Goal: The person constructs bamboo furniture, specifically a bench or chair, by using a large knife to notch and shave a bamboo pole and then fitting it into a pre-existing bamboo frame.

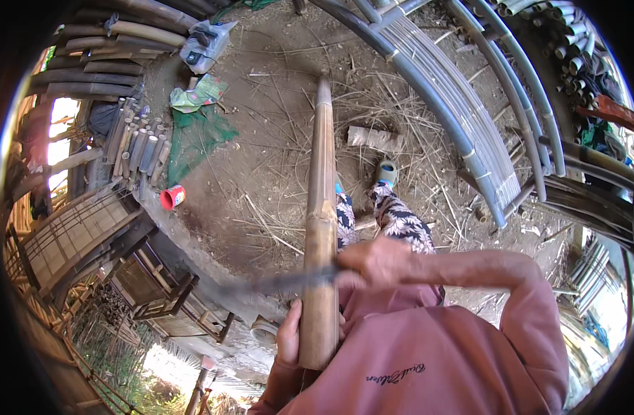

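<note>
A thick bamboo pole (pixel 320 242) runs from my lap away to the ground in front of me, and its far tip looks narrower and paler. My left hand (pixel 288 333) is wrapped round its near end from the left side, the fingers partly hidden behind the pole. In my right hand (pixel 378 261), closed round a handle I cannot see, is a long-bladed knife (pixel 272 282). The dark blade lies across the pole in this view and points left, smeared by motion. Whether its edge touches the bamboo I cannot tell.
Thin bamboo strips (pixel 275 232) litter the dirt floor. A slatted bamboo bench (pixel 448 97) stands at the far right. Cut bamboo pieces (pixel 141 149) are stacked at left, near a green net (pixel 196 142) and a red container (pixel 172 197). A short block (pixel 376 138) lies ahead.
</note>
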Available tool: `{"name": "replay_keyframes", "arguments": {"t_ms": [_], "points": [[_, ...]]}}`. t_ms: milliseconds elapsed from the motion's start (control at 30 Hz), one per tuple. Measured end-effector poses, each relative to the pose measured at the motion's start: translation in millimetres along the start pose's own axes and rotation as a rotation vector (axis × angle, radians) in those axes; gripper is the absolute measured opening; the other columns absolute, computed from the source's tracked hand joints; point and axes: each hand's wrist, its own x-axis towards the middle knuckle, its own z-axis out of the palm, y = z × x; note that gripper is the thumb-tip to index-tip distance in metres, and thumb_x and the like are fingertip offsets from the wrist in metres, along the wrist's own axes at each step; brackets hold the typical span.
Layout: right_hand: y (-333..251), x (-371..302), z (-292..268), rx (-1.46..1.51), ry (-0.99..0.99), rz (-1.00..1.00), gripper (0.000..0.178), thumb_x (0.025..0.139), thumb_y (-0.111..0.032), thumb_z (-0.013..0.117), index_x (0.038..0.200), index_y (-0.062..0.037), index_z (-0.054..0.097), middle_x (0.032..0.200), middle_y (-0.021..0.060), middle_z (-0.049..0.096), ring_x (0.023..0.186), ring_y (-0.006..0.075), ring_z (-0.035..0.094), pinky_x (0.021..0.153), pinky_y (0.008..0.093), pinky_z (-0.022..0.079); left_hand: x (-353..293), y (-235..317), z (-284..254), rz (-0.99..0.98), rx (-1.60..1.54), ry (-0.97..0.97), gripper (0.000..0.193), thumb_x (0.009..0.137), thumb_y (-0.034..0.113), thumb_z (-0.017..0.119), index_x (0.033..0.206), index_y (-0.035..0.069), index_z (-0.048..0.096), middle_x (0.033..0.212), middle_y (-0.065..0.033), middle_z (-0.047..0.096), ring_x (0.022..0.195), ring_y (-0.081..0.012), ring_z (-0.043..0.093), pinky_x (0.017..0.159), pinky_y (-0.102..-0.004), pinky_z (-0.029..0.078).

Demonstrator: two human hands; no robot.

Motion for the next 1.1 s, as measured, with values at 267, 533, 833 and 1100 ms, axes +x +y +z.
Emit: {"name": "replay_keyframes", "arguments": {"t_ms": [267, 533, 833, 1100], "points": [[-1.5, 2.6, -2.2, 0.006, 0.074, -0.080, 0.051, 0.094, -0.057, 0.046, 0.084, -0.0086, 0.057, 0.067, 0.0111, 0.059, 0.050, 0.0280, 0.058, 0.045, 0.0408, 0.050, -0.9, 0.0, -2.1, 0.001, -0.010, 0.029, 0.068, 0.100, 0.052, 0.022, 0.123, -0.005, 0.051, 0.098, -0.0229, 0.065, 0.079, -0.0294, 0.066, 0.071, -0.0392, 0.056], [5.5, 9.5, -6.2, 0.101, 0.152, -0.048, 0.059, 0.093, -0.061, 0.043, 0.085, -0.0047, 0.058, 0.069, 0.0125, 0.063, 0.051, 0.0319, 0.060, 0.047, 0.0453, 0.050, -2.2, 10.1, 7.7, 0.008, 0.029, 0.053, 0.067, 0.100, 0.051, 0.022, 0.119, -0.005, 0.052, 0.097, -0.0228, 0.064, 0.075, -0.0284, 0.065, 0.070, -0.0368, 0.056], [27.8, 14.6, 1.4, -0.051, 0.141, -0.109, 0.056, 0.096, -0.058, 0.039, 0.087, -0.0070, 0.059, 0.068, 0.0123, 0.063, 0.050, 0.0259, 0.058, 0.045, 0.0429, 0.049, 0.0, 5.9, 0.8, 0.005, -0.010, 0.032, 0.066, 0.099, 0.052, 0.023, 0.124, -0.003, 0.049, 0.097, -0.0219, 0.064, 0.076, -0.0271, 0.065, 0.069, -0.0378, 0.056], [28.1, 22.4, 10.2, -0.034, 0.146, 0.055, 0.054, 0.095, -0.058, 0.042, 0.087, -0.0068, 0.058, 0.069, 0.0134, 0.062, 0.056, 0.0335, 0.061, 0.051, 0.0463, 0.052, -2.3, 18.8, -10.3, -0.013, 0.029, -0.015, 0.067, 0.099, 0.054, 0.025, 0.124, -0.003, 0.050, 0.100, -0.0221, 0.063, 0.080, -0.0279, 0.066, 0.069, -0.0375, 0.057]]}}
